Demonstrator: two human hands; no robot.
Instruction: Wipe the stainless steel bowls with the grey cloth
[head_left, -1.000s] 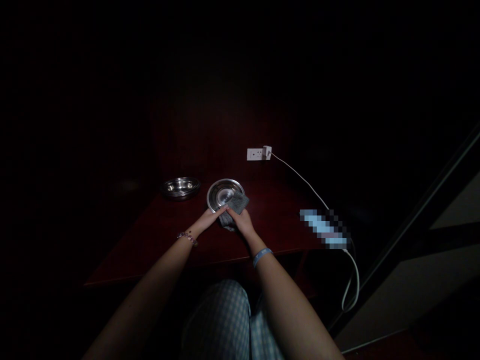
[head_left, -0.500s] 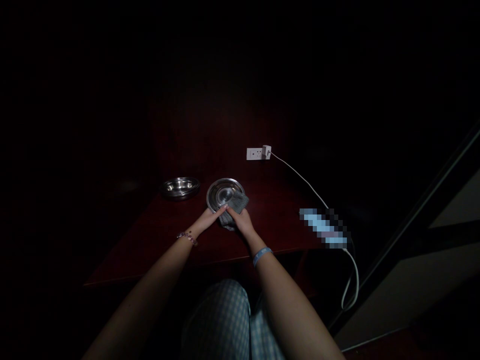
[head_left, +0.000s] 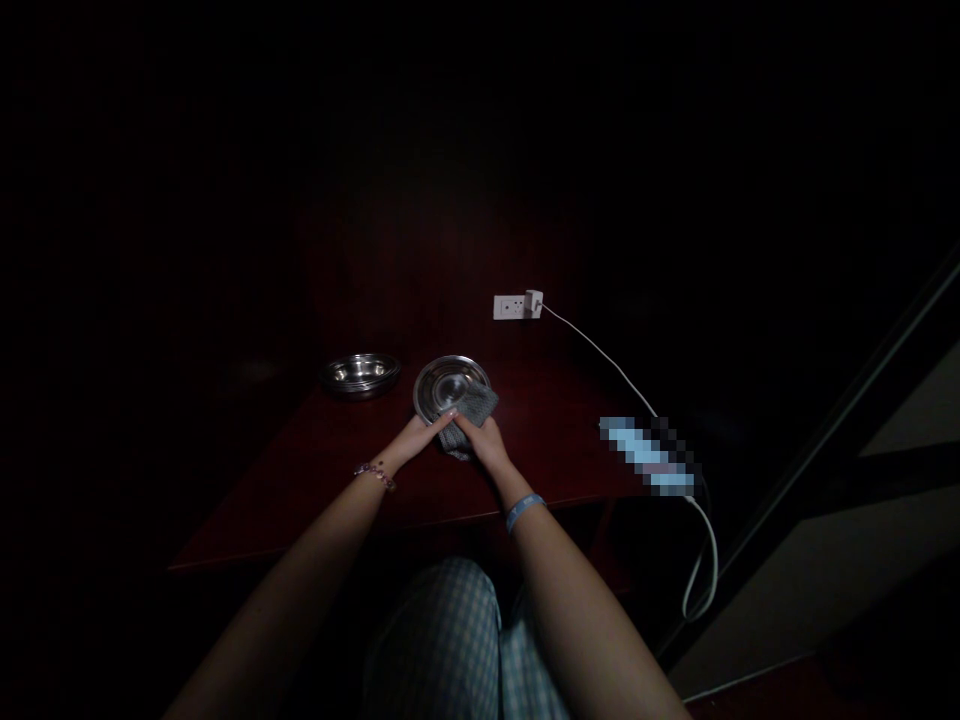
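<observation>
A round, shiny metal plate (head_left: 450, 388) with a raised rim is held over the table, tilted toward me. My left hand (head_left: 420, 434) grips its near left edge, thumb laid over the rim. A grey cloth (head_left: 474, 404) covers the plate's near right part and hangs below it. My right hand (head_left: 484, 440) is closed on the cloth at the rim, its thumb close to the left thumb. The fingers under the plate are hidden. Back left on the table sits a stack of similar metal plates (head_left: 360, 374).
The dark red table (head_left: 315, 500) has its front edge just beyond my knees (head_left: 450, 620). A white wall socket (head_left: 508, 307) holds a charger (head_left: 533, 301). Its white cable (head_left: 600, 350) runs to a blurred-out object (head_left: 649, 457) at the table's right. Surroundings are very dark.
</observation>
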